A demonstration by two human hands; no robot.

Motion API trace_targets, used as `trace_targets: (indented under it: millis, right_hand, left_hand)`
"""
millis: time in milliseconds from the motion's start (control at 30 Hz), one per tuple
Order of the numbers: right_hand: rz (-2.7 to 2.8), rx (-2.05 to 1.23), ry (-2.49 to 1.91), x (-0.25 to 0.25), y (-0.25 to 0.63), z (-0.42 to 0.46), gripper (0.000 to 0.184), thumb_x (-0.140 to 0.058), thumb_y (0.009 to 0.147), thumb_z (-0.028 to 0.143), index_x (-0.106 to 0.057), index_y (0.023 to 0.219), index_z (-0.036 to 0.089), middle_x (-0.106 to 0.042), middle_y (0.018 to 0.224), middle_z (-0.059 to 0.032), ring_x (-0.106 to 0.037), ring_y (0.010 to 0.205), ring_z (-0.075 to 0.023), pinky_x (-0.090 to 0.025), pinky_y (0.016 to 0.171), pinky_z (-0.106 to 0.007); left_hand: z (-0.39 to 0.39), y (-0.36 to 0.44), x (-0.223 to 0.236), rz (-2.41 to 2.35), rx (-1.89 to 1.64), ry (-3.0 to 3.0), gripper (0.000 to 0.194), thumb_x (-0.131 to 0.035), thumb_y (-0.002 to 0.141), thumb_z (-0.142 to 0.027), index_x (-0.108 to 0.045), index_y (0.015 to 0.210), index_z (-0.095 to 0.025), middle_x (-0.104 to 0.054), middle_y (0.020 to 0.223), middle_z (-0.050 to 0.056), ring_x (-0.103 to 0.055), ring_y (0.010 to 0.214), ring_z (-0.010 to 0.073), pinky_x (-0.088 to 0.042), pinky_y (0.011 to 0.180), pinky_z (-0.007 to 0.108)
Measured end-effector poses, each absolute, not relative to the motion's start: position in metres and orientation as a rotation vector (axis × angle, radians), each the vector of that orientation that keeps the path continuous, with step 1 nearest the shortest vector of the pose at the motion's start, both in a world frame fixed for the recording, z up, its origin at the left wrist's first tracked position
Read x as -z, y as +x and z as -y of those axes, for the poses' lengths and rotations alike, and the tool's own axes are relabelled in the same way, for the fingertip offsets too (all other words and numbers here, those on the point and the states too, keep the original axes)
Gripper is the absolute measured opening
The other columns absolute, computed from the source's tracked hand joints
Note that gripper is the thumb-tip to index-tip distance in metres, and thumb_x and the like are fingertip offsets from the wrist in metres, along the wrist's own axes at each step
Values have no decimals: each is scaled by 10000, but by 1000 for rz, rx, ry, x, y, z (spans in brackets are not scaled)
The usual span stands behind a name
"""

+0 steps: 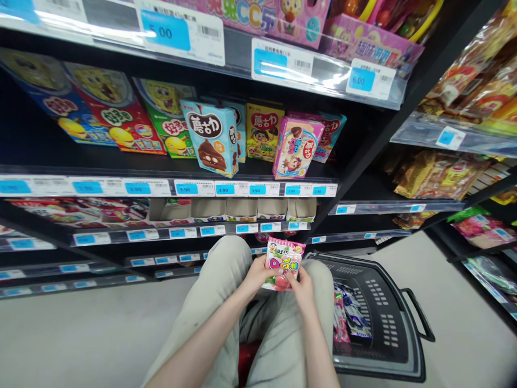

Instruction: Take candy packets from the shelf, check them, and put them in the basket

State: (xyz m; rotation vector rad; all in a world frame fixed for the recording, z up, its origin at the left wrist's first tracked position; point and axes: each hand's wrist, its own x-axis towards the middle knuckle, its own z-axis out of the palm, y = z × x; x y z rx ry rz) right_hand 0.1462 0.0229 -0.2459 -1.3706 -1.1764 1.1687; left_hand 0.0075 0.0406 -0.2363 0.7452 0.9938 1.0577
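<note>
While two bare hands meet between knees in pale grey-green cloth trousers (226, 264), one item is shared by both: a small pink-and-white plastic packet (285, 260) with bright rounded lettering and a cartoon figure.

Left hand (258, 276): closed on the packet's left side, thumb laid over the lower front. Right hand (300, 286): closed on the lower right corner, thumb likewise on the front. Fingers behind the packet are hidden. Packet held tilted up, printed face towards the wearer, in front of the low shelves; not in the basket.

Beside the right knee: a black plastic shopping basket with slotted walls (398, 304). Inside lie shiny blue-and-white wrapped packets (358, 312) and pink wrapped packets (341, 318); they overlap, count not readable.

Ahead: a light-blue cardboard box with a brown chocolate picture (209, 137) and a pink-and-orange cardboard box (298, 148) stand on the black shelf, with open pale cardboard trays (241, 209) one level below.

Progress (judgement): selection seems partly done, since goods lie in the basket and one packet is in hand. Left unsettled: the held packet, neither basketed nor shelved. No tear shows along its top edge, so it is probably unopened. Whether more items are wanted: cannot tell.
</note>
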Motion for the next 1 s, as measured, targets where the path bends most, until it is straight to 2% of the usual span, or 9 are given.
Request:
trace_targets:
  millis: [500, 767, 1000]
  right_hand:
    - [1196, -1159, -1374, 246, 147, -23, 303, -615, 658, 341, -610, 874, 128, -676, 905, -105, -615, 770, -236, -483, 678, -336]
    - [1185, -1146, -1373, 245, 147, -23, 295, -632, 639, 338, -615, 859, 142, -686, 860, -86, -619, 785, -244, -483, 691, -342]
    - [1179, -1152, -1375, 241, 146, -23, 287, -633, 635, 337, -617, 847, 145, -689, 842, -79, -622, 782, -245, -483, 685, -334]
  left_hand:
    - [-40, 9, 238, -1002, -1080, 766, 361, -755, 487, -183, -623, 814, -102, -685, 806, 65, -615, 740, 192, -462, 718, 295]
    - [-40, 8, 229, -1022, -1037, 758, 409, -764, 454, -176, -610, 826, -103, -685, 812, 66, -618, 738, 196, -470, 705, 298]
    - [-41, 7, 234, -1056, -1032, 801, 375, -757, 475, -176, -618, 815, -98, -684, 792, 59, -614, 721, 186, -472, 692, 285]
